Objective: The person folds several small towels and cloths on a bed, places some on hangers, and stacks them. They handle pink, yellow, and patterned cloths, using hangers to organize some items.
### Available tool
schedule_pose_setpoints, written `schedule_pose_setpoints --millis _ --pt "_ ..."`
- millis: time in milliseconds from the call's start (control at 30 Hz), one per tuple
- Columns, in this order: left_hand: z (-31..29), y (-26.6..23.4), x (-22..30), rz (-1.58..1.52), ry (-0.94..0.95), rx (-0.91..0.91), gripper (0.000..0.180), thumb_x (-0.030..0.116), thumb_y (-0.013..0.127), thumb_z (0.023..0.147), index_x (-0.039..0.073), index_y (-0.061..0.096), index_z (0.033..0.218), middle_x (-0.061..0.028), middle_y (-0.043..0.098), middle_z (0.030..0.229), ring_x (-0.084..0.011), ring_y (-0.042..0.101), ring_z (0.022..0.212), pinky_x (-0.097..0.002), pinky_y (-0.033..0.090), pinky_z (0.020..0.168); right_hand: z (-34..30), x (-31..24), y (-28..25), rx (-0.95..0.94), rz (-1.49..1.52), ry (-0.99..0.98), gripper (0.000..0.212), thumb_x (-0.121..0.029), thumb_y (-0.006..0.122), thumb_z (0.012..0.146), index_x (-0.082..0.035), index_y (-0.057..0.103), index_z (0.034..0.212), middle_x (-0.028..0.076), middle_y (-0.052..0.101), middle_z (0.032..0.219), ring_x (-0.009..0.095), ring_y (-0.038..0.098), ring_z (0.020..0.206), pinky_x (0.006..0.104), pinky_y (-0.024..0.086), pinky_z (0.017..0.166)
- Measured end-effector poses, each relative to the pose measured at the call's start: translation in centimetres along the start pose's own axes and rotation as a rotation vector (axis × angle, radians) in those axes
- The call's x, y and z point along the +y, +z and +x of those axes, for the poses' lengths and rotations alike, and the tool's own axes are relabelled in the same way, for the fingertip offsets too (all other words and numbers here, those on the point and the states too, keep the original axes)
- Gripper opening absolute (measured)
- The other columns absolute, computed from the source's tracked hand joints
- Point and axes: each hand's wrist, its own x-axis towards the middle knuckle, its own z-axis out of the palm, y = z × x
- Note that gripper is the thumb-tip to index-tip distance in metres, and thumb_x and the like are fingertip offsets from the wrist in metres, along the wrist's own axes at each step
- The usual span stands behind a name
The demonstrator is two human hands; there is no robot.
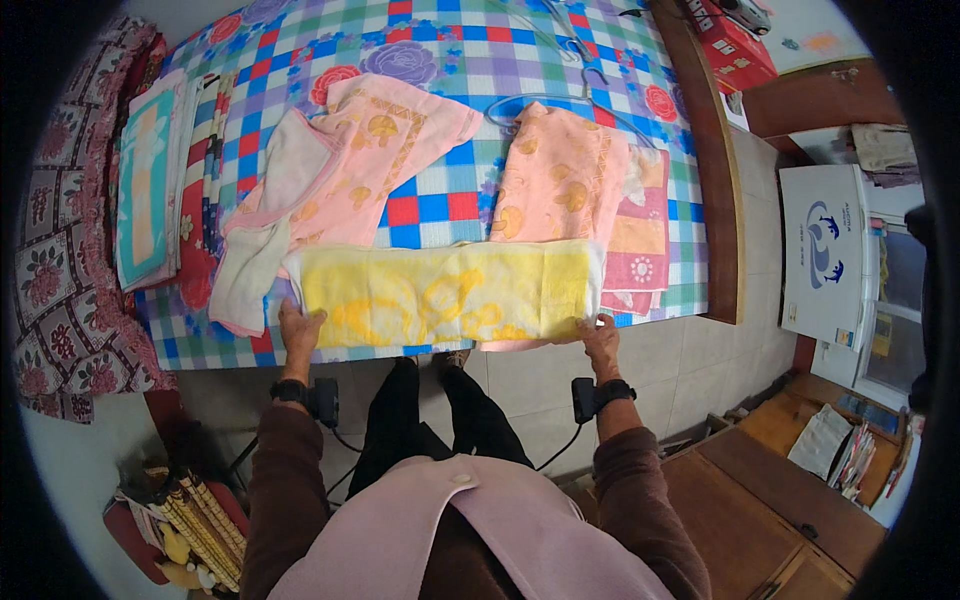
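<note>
A yellow towel [440, 290] with white ends lies stretched as a long band along the bed's near edge. My left hand [299, 338] grips its left end, thumb and fingers closed on the cloth. At the other end, my right hand [601, 346] pinches the near corner. Behind the band's left part lies a pink patterned towel [375, 150], loosely crumpled with a pale side turned up. A second pink towel [555, 180] rests behind its right part, partly over a pink-and-orange checked cloth [640, 235].
Folded towels [150, 185] are stacked on the bed's left side, beside a floral quilt [75, 200]. Wire hangers [590, 85] lie towards the far right. A wooden bed rail [722, 190] bounds the right side. Beyond it stand a white freezer [825, 250] and a brown wooden cabinet [740, 520].
</note>
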Motion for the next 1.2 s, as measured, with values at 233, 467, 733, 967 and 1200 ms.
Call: schedule_pose_setpoints --millis 233,467,733,967,1200 --pt "-0.1 -1.5 0.1 -0.142 -0.132 -0.293 0.030 0.011 0.066 0.059 -0.003 0.056 0.084 -0.0207 0.061 0.078 -0.0349 0.060 0.074 -0.0381 0.047 0.069 0.0 -1.1 -2.6 -0.089 0.326 -0.141 0.025 -0.006 0.065 0.071 0.002 0.058 0.094 0.003 0.060 0.077 0.010 0.052 0.064 0.0257 0.044 0.056" --pt "-0.4 -4.7 1.7 -0.173 -0.121 -0.558 0.029 0.010 0.069 0.058 -0.005 0.061 0.082 -0.0187 0.061 0.074 -0.0259 0.059 0.068 -0.0356 0.046 0.063 -5.9 -10.7 -10.7 -0.089 0.741 -0.349 0.018 -0.006 0.054 0.076 0.001 0.059 0.093 0.006 0.060 0.085 0.012 0.056 0.068 0.0254 0.046 0.056" --pt "1.9 -4.9 2.1 0.074 0.141 -0.806 0.044 0.019 0.075 0.053 -0.006 0.061 0.086 -0.0179 0.060 0.074 -0.0254 0.059 0.072 -0.0348 0.045 0.064 -12.5 -21.2 -21.5 -0.158 1.177 -0.381 0.020 -0.005 0.052 0.079 0.003 0.057 0.097 0.007 0.061 0.089 0.014 0.059 0.076 0.0259 0.049 0.068" --pt "3.4 -3.9 6.4 -0.164 0.296 -0.826 0.053 0.023 0.071 0.065 -0.003 0.052 0.108 -0.0149 0.064 0.079 -0.0226 0.062 0.074 -0.0326 0.050 0.068 -18.1 -23.4 -29.8 0.092 1.273 -0.542 0.027 -0.002 0.050 0.080 0.003 0.053 0.106 0.010 0.060 0.098 0.019 0.062 0.085 0.0295 0.053 0.075" --pt "5.6 -3.3 16.1 -0.271 0.506 -0.705 0.044 0.021 0.063 0.072 -0.003 0.053 0.107 -0.0178 0.063 0.077 -0.0236 0.063 0.073 -0.0326 0.050 0.067 -20.3 -21.4 -37.0 0.440 1.337 -0.701 0.031 -0.008 0.044 0.087 0.006 0.046 0.114 0.018 0.057 0.107 0.024 0.061 0.093 0.0338 0.054 0.077"
